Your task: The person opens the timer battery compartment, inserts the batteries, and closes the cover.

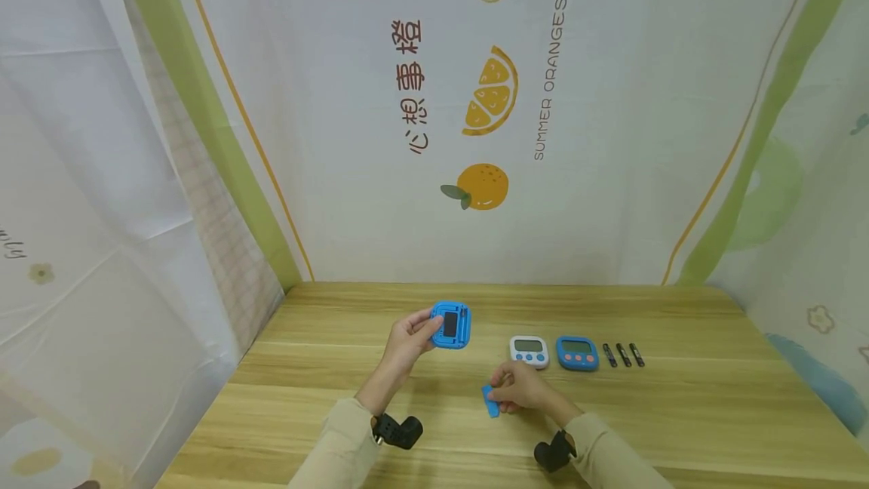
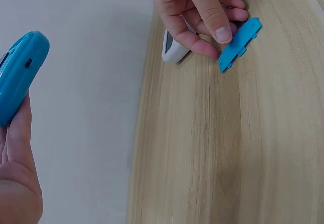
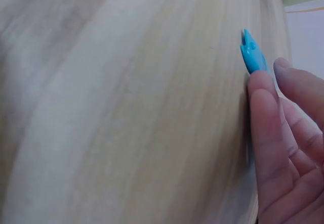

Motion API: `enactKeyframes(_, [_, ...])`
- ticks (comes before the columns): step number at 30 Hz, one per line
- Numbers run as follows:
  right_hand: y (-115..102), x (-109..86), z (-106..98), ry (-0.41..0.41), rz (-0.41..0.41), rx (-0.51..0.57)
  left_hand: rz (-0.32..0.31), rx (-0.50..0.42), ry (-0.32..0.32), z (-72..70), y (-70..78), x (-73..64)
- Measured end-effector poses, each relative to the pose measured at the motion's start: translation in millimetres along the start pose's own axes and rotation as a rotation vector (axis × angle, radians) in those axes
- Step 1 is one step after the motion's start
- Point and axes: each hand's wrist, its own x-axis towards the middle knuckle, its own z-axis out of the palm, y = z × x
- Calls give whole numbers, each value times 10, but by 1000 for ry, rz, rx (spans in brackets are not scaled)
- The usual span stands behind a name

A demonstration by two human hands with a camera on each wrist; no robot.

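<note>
My left hand point(image 1: 407, 339) grips a blue digital timer point(image 1: 465, 332) above the table, thumb on its back. In the head view that back faces me, with a dark rectangle in the middle and an uncovered battery slot along the right side. Whether a battery lies in the slot is too small to tell. Lower and to the right, my right hand point(image 1: 517, 388) pinches a blue battery cover point(image 1: 492, 403) between thumb and fingers. The left wrist view shows small tabs along one edge of this battery cover point(image 2: 242, 43). Part of it is hidden by fingers in the right wrist view.
Beyond my right hand lies a white timer point(image 1: 529, 350) with blue buttons. Beside it is another blue timer point(image 1: 577, 353) with orange-pink buttons. Several dark batteries point(image 1: 622, 355) lie in a row to its right. A printed curtain point(image 1: 611, 232) hangs behind the wooden table point(image 1: 305, 376).
</note>
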Motion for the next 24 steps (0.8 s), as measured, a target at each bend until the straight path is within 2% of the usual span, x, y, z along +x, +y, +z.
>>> enactKeyframes(6, [9,-8,-6,-5,-12,0,-4,-6,0,9,30,-27])
enactKeyframes(12, [0,-34,-110,-25,-91,-31,-7,-9,8,7,10,-19])
enactKeyframes(17, [-87,-113,-349,-60,-142,-34,-9,-21,-4,4,-11,-16])
enactKeyframes(20, [-134,-184,-550,-47,-130,-40,-8,-25,-15,6,-19,-15])
enactKeyframes(24, [-158,-301,-865,-4,-90,-103,-8,-27,-16,8,-23,-13])
